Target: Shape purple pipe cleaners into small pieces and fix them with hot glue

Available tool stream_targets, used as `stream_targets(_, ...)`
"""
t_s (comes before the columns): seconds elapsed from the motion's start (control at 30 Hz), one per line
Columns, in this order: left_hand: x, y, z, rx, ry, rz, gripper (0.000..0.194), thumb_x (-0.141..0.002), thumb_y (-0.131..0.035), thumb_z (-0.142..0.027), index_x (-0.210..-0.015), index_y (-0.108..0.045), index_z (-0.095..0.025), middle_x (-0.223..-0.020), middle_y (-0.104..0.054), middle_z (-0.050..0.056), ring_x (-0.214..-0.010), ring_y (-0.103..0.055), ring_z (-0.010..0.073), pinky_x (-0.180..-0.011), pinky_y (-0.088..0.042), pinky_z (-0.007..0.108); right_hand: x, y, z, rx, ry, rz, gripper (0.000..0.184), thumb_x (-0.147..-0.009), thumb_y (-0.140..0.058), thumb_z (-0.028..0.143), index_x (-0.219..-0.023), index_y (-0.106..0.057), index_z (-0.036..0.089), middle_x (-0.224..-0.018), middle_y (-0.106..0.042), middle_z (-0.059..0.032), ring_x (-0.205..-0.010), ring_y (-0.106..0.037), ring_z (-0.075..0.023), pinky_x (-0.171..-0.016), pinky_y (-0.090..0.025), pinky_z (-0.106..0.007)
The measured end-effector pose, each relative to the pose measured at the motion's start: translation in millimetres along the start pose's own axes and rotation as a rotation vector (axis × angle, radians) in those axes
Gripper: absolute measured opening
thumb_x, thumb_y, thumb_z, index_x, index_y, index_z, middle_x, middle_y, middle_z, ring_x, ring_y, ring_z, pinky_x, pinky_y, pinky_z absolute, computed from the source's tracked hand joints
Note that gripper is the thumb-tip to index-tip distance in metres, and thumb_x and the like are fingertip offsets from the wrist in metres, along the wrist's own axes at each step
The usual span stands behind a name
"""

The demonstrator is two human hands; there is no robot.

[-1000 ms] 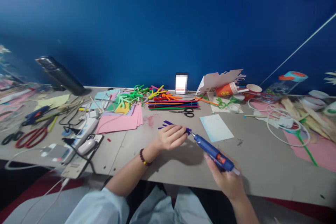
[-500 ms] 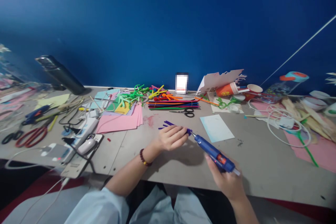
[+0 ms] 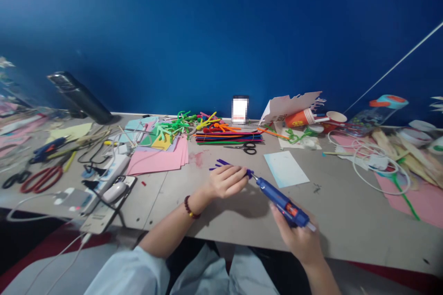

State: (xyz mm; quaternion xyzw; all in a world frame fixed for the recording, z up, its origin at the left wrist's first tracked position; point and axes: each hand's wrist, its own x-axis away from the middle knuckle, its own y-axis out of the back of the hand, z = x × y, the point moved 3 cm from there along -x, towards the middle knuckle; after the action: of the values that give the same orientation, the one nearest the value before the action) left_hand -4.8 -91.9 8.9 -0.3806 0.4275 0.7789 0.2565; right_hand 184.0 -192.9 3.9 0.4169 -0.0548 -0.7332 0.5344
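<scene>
My left hand (image 3: pixel 228 181) is closed around purple pipe cleaners (image 3: pixel 221 162); their loose ends stick out past the knuckles on the left, and a short purple bit shows at the fingertips on the right. My right hand (image 3: pixel 300 235) grips a blue hot glue gun (image 3: pixel 282 203), a glue stick poking from its back end. The metal nozzle is at the purple bit by my left fingertips; whether they touch I cannot tell. A white-and-blue card (image 3: pixel 286 168) lies beyond the glue gun. Small black-handled scissors (image 3: pixel 248 148) rest past my left hand.
A bundle of coloured pipe cleaners (image 3: pixel 228 138) lies at the back, beside green bent ones (image 3: pixel 173 126). Pink paper (image 3: pixel 155 161), a power strip (image 3: pixel 112 173), a phone (image 3: pixel 100 221) and red-handled scissors (image 3: pixel 41 179) are at left. Paper cups (image 3: pixel 299 118) and a white cable (image 3: pixel 356 161) are at right.
</scene>
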Motion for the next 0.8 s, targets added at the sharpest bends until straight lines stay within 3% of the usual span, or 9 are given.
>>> stream_targets(0.8, -2.9, 0.8, 0.9, -0.031, 0.015, -0.006, 0.013, -0.081, -0.060, -0.017, -0.094, -0.060, -0.015, -0.096, -0.071, 0.004, -0.088, -0.066, 0.0132, -0.074, -0.053, 0.025, 0.5, 1.2, -0.6, 0.063, 0.044, -0.026, 0.008, -0.082, -0.059, 0.026, -0.080, -0.061, 0.019, -0.067, -0.067, -0.0044, -0.057, -0.065, -0.0174, -0.054, -0.051, -0.024)
